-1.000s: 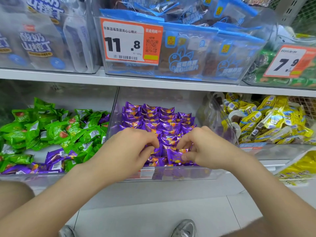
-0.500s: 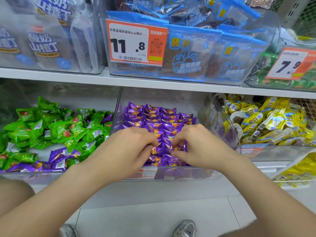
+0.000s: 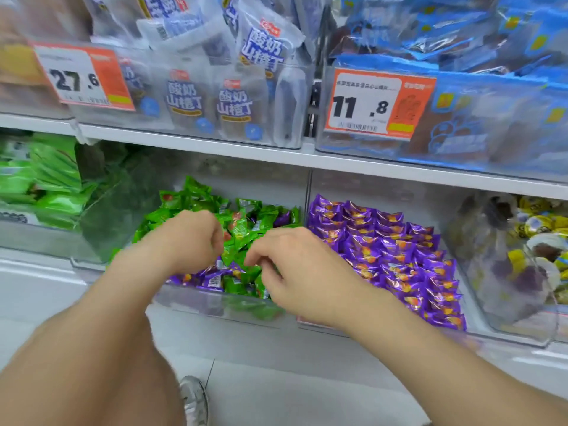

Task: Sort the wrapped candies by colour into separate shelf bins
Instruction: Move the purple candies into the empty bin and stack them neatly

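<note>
A clear bin (image 3: pixel 196 302) on the lower shelf holds green wrapped candies (image 3: pixel 246 229), with a few stray purple candies (image 3: pixel 212 279) along its front. To its right, another clear bin is filled with rows of purple candies (image 3: pixel 399 241). My left hand (image 3: pixel 190 238) hovers over the green bin with its fingers curled under and hidden. My right hand (image 3: pixel 295 269) is beside it, with curled fingertips down among the green and purple wrappers at the front. Motion blur hides whether either hand holds a candy.
A bin of yellow candies (image 3: pixel 534 222) stands at the far right, and green packets (image 3: pixel 46 179) fill a bin at the far left. The upper shelf (image 3: pixel 215 146) carries bagged snacks behind price tags (image 3: pixel 378 103). My shoe (image 3: pixel 193 398) is on the floor below.
Both hands have left the purple bin and moved left over the green bin. The view has swung left with them.
</note>
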`<state>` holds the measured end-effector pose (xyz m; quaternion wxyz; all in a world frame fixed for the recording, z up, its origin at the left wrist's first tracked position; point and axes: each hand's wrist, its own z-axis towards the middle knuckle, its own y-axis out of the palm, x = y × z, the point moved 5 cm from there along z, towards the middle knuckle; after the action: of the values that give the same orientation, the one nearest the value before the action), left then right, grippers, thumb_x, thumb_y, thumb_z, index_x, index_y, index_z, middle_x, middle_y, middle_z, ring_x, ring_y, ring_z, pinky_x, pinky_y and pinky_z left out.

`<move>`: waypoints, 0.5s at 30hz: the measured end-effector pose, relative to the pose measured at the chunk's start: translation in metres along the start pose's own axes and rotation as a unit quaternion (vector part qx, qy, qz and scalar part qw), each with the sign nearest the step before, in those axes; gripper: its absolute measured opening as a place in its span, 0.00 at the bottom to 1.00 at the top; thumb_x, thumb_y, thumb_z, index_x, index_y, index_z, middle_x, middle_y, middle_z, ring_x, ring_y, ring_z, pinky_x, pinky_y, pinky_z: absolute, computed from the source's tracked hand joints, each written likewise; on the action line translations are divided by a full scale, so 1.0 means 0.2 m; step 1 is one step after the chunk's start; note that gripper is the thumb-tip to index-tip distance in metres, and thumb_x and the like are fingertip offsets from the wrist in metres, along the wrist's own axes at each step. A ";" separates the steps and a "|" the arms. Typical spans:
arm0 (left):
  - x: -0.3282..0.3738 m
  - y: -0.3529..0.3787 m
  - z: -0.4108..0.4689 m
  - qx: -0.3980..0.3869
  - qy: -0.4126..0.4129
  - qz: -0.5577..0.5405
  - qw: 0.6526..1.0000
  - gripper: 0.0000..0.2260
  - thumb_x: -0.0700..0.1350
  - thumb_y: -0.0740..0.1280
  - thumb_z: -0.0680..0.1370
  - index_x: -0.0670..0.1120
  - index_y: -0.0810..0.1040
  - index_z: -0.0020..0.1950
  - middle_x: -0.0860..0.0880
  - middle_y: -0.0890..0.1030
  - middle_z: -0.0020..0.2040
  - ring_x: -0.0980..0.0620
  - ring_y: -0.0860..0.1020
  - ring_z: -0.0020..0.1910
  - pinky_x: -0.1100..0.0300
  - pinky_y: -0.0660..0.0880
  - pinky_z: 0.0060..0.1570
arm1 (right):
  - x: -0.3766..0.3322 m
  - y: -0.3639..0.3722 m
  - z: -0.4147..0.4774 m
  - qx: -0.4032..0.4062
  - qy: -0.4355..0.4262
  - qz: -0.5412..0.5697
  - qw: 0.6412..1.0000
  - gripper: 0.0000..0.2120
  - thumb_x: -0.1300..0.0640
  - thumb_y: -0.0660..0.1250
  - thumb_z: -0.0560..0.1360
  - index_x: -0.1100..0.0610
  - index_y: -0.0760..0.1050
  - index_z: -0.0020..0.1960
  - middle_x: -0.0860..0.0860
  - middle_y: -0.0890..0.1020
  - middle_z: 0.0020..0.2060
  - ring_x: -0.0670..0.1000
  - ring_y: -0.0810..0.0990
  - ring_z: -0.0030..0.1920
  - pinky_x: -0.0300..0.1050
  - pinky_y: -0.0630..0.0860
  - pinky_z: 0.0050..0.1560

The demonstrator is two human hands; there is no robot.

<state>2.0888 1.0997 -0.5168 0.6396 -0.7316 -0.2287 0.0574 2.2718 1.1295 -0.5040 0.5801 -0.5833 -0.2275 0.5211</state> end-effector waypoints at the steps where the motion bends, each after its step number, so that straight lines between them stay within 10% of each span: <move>1: -0.07 0.00 0.01 -0.030 -0.012 0.042 0.999 0.07 0.42 0.67 0.75 0.49 0.85 0.47 0.47 0.86 0.46 0.45 0.85 0.46 0.50 0.83 0.49 | -0.01 0.03 0.05 -0.009 -0.005 -0.019 1.000 0.12 0.60 0.65 0.78 0.50 0.84 0.56 0.49 0.84 0.51 0.53 0.82 0.55 0.53 0.79 0.57; 7: -0.25 0.08 0.01 -0.166 -0.019 0.089 0.982 0.13 0.44 0.73 0.74 0.42 0.85 0.57 0.42 0.85 0.54 0.44 0.86 0.45 0.52 0.85 0.39 | -0.02 0.21 0.30 -0.118 -0.012 -0.057 0.991 0.14 0.52 0.74 0.78 0.50 0.82 0.63 0.52 0.84 0.56 0.55 0.80 0.60 0.53 0.79 0.59; 15: -0.31 0.15 0.11 -0.202 0.040 0.118 0.971 0.14 0.54 0.72 0.69 0.53 0.86 0.53 0.50 0.86 0.44 0.44 0.84 0.45 0.46 0.84 0.49 | -0.06 0.39 0.45 -0.322 -0.027 -0.020 0.946 0.34 0.71 0.64 0.72 0.45 0.75 0.72 0.43 0.80 0.50 0.48 0.78 0.48 0.40 0.73 0.43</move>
<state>2.0328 1.0922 -0.5623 0.4754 -0.8695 -0.1219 0.0561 2.1615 1.1407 -0.5514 0.3660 -0.7200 -0.4102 0.4236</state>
